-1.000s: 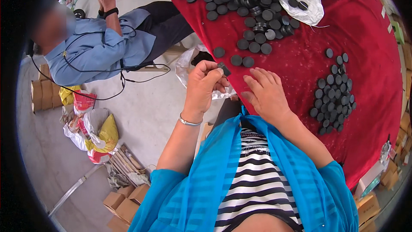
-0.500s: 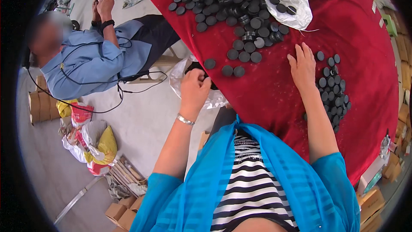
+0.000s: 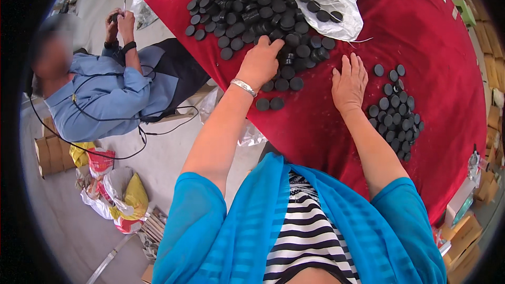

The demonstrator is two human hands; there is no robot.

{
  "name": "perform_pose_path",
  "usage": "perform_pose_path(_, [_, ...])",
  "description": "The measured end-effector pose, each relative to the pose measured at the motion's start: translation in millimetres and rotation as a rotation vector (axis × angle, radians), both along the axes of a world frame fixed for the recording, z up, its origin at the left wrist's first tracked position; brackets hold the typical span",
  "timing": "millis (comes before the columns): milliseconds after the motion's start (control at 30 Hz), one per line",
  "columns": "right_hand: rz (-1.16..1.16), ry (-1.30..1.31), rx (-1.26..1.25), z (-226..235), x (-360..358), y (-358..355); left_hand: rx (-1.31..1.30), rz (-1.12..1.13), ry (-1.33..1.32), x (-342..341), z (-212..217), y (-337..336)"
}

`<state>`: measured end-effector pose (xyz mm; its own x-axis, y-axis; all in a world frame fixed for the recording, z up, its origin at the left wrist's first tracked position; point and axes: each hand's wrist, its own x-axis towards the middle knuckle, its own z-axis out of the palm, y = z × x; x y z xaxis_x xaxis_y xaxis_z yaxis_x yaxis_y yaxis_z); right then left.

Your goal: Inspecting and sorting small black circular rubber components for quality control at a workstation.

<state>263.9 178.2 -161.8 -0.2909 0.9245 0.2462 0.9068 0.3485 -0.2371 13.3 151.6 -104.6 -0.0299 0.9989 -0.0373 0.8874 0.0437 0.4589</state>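
Note:
My left hand (image 3: 261, 63) reaches over the near side of a large pile of black round discs (image 3: 247, 18). Its thumb and fingers are apart and bent down onto the discs; the fingertips are partly lost among them. On the red cloth (image 3: 310, 123) to the right, my right hand (image 3: 350, 85) lies with fingers stretched out, holding nothing. Beside it, further right, is a smaller group of black discs (image 3: 392, 118). A few discs (image 3: 276, 103) lie just below my left hand, near the table edge.
A white woven sack (image 3: 342, 18) lies at the far side, its mouth over part of the pile. To the left, a person in a blue shirt (image 3: 110, 87) holds a small dark thing and a thin tool. Clear plastic (image 3: 250, 135) hangs by the table edge; bags (image 3: 134, 200) lie on the floor.
My left hand has gone from above the plastic bag at the table edge forward onto the large pile. My right hand still lies on the cloth. The whole view has shifted slightly.

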Motion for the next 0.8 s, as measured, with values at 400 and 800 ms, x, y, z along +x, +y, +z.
perform_pose_path(400, [-0.002, 0.006, 0.001, 2.1, -0.3, 0.4, -0.107, 0.385, -1.212, -3.6, 4.8, -40.0])
perform_pose_path(800, [-0.032, -0.027, -0.001, 0.8, -4.0, -0.4, -0.165, 0.452, -1.321, 4.2, 27.3, -58.9])
